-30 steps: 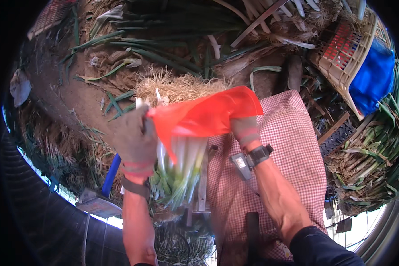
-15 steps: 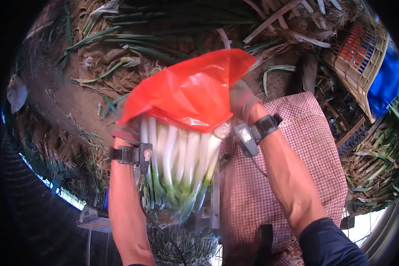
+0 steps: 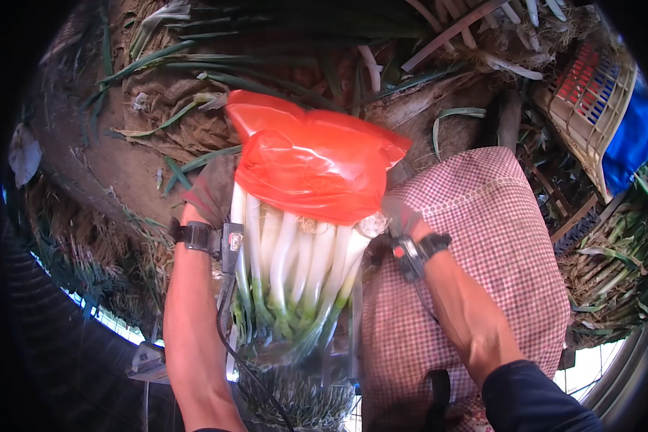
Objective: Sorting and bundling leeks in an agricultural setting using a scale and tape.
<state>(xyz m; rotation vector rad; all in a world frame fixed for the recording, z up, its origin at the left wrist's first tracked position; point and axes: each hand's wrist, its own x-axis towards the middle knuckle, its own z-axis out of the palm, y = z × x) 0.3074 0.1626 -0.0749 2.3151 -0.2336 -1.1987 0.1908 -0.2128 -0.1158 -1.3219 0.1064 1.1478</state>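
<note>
A bundle of long green onions (image 3: pixel 302 263) lies in front of me, white shafts toward the far side and green leaves toward me. A shiny red plastic bag (image 3: pixel 313 158) covers the far ends of the bundle. My left hand (image 3: pixel 214 186), in a dark glove with a reddish cuff, is against the left side of the bag and bundle; its fingers are hidden. At the bag's right edge is my right hand (image 3: pixel 402 207), gloved too, its fingers blurred and partly behind the bag. A pale cut end (image 3: pixel 371 225) shows beside it.
Red-and-white checked cloth (image 3: pixel 475 252) covers something bulky under my right forearm. A beige plastic crate (image 3: pixel 587 119) stands at the far right, near more onions (image 3: pixel 612 259). Loose leaves (image 3: pixel 252 83) litter the brown ground. A metal bracket (image 3: pixel 147 360) juts out at lower left.
The bag has come down closer around the far ends of the onions, and its left part no longer covers my left hand. My right hand has moved toward me along the bag's right side.
</note>
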